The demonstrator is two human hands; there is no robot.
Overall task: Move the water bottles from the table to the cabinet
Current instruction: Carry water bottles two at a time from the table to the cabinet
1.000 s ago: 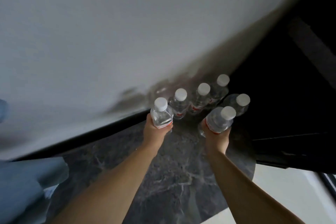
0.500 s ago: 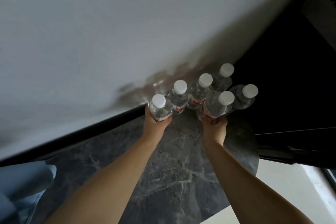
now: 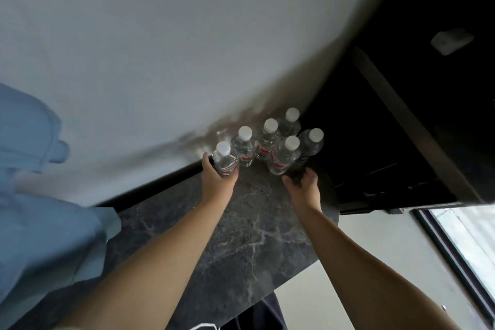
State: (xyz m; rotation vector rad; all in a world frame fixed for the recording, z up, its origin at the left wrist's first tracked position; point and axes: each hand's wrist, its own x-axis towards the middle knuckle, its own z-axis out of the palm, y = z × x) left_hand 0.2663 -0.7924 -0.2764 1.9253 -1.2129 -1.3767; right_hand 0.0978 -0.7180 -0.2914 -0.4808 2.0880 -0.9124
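Your left hand (image 3: 218,178) grips a water bottle (image 3: 225,160), with the fingers and thumb curled round its lower part. That bottle stands at the left end of a row of bottles, right by the white wall (image 3: 160,48). All the bottles are on the dark marble top (image 3: 241,236), and each one has a white cap. Next to yours in the row stand a second bottle (image 3: 244,149), a third bottle (image 3: 266,142) and a fourth bottle (image 3: 289,123), packed close along the wall. In front of them, on the right, a fifth bottle (image 3: 284,159) and a sixth bottle (image 3: 310,143) stand side by side. Your right hand (image 3: 302,185) is just below the fifth bottle. Its fingers are bent a little and hold nothing; you cannot tell if the tips touch the bottle. Dark shelves (image 3: 388,142) sit to the right of the bottles. A blue cloth thing (image 3: 40,195) is at the left edge.
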